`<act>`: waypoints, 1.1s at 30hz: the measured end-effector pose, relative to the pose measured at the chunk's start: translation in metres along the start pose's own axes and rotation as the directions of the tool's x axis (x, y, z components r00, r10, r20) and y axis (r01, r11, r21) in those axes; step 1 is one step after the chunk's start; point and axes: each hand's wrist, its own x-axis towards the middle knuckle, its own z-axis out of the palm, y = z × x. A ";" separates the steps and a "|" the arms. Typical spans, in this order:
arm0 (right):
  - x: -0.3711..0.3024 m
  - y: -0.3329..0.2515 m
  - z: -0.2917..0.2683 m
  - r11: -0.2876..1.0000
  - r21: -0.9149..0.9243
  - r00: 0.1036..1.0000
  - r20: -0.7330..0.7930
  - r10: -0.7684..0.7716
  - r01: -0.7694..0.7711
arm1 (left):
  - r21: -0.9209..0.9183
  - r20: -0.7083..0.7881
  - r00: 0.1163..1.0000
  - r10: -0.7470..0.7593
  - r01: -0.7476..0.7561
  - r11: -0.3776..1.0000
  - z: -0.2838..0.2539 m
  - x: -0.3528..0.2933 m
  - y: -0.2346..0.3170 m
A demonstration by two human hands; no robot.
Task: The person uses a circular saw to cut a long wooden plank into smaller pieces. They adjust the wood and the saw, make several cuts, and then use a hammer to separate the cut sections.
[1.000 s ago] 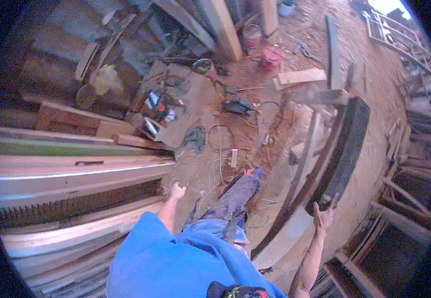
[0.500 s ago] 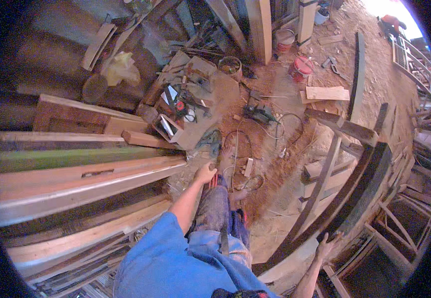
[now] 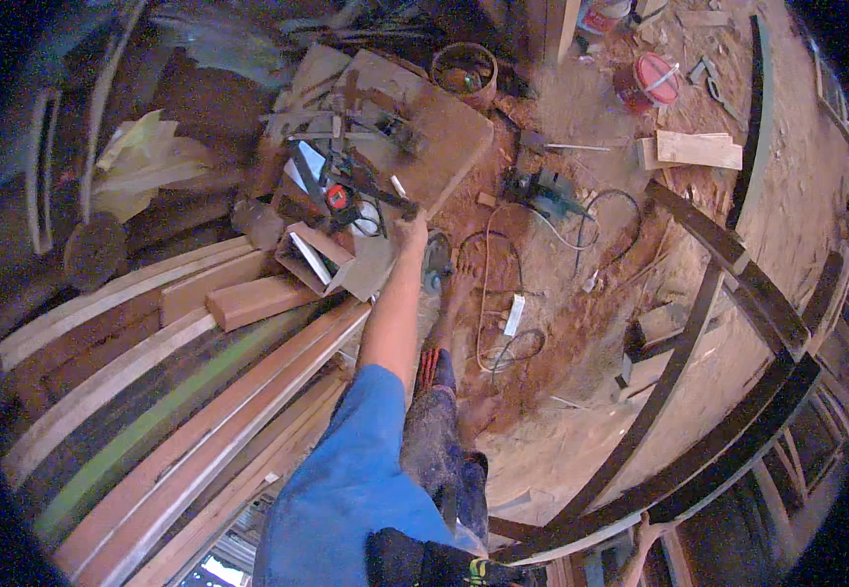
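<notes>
My left arm stretches forward to the workbench (image 3: 458, 147). The closed left hand (image 3: 410, 233) is at its near edge, by the end of a dark, narrow bar (image 3: 380, 191); its grip is too small to make out. Just left of the hand lie a black-and-red tool (image 3: 338, 198), a white round object (image 3: 367, 217) and an open wooden box (image 3: 315, 259). At the lower right, my right hand (image 3: 647, 535) is at the outer edge of a long dark timber beam (image 3: 698, 479), its fingers extended and partly blurred.
Long boards (image 3: 238, 411) are stacked at my left. A green power tool (image 3: 547, 193) with a looping cable lies on the sawdust-covered ground. Farther off are a red bucket (image 3: 647, 83), pale offcuts (image 3: 698, 150) and a round tub (image 3: 465, 76). Dark crossed beams (image 3: 728, 240) stand on the right.
My left hand has moved from beside my leg forward to the bench. The view has shifted nearer the bench and turned; my right hand now shows lower along the dark beam.
</notes>
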 end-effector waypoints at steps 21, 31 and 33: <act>-0.029 -0.072 -0.022 0.932 -0.232 0.900 0.277 0.338 -0.279 | 0.652 0.244 0.929 0.280 -0.370 0.661 -0.025 -0.081 0.191; -0.098 -0.233 -0.102 0.969 0.226 0.986 0.152 0.068 -0.102 | 0.872 0.489 0.871 -0.035 -0.490 -0.015 -0.063 -0.263 0.167; -0.109 -0.281 -0.112 0.797 0.523 0.928 0.351 0.123 -0.303 | 0.678 0.602 0.795 -0.071 -0.556 -0.481 -0.056 -0.286 0.147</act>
